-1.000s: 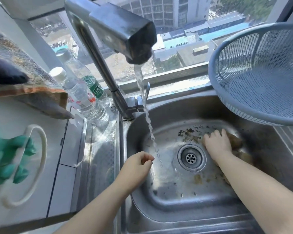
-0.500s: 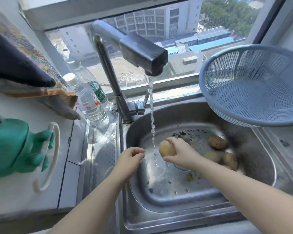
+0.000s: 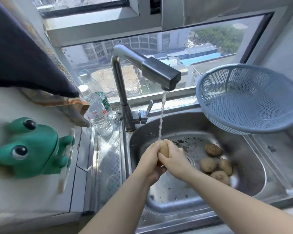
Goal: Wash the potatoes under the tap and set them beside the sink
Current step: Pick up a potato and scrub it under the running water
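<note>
My left hand [image 3: 150, 160] and right hand [image 3: 172, 157] are pressed together just below the middle of the frame, both with fingers curled round one potato [image 3: 164, 149], which they grip between them over the sink [image 3: 254, 186]. Its pale top shows between my fingers, and the thin stream of water [image 3: 161, 115] lands right on it. The stream falls from the square spout of the steel tap [image 3: 159, 71], which rises at the back rim of the sink in the centre of the frame. To the right of my hands, four more potatoes lie on the sink floor: one alone [image 3: 213, 149] near the back, and three close together [image 3: 207, 164] [image 3: 225, 166] [image 3: 220, 177] nearer to me. Dark specks of dirt dot the sink floor around them. A blue-grey plastic colander [image 3: 247, 98] sits tilted at the sink's far right corner, in the upper right of the frame. Left of the tap stand two clear water bottles [image 3: 98, 114], one behind the other. Further left, on the white table, sits a green frog figure [image 3: 29, 147], with a dark cloth [image 3: 24, 56] hanging above it in the upper left.
</note>
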Demonstrator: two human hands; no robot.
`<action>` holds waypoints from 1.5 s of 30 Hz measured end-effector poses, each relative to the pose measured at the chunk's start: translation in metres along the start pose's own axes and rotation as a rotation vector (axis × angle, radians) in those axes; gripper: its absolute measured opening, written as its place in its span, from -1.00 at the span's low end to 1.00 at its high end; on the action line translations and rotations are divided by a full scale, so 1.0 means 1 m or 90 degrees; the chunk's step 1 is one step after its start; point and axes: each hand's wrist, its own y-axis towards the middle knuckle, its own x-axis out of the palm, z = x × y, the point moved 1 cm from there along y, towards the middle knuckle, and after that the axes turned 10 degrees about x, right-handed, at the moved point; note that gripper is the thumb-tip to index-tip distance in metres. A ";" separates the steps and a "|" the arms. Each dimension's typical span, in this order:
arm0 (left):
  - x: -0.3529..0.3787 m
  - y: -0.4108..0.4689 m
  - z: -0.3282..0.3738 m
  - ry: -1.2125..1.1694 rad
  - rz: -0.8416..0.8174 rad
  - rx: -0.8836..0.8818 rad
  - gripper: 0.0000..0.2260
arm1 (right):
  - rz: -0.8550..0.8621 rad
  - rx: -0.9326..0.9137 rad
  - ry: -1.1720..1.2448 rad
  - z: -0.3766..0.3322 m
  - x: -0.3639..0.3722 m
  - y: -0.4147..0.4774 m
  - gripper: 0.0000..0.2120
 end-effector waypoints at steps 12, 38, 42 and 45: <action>0.012 -0.012 -0.005 0.042 0.072 0.040 -0.71 | -0.001 0.204 0.374 -0.017 0.015 0.013 -0.75; -0.002 -0.011 0.001 0.143 0.058 0.104 -0.85 | -0.106 0.353 0.536 -0.034 0.006 0.005 -0.68; -0.008 -0.004 -0.007 0.165 0.103 0.146 -0.76 | -0.122 0.360 0.531 -0.035 0.008 -0.002 -0.67; -0.015 0.006 -0.003 0.155 0.142 0.117 -0.80 | -0.135 0.222 0.485 -0.033 0.014 -0.007 -0.76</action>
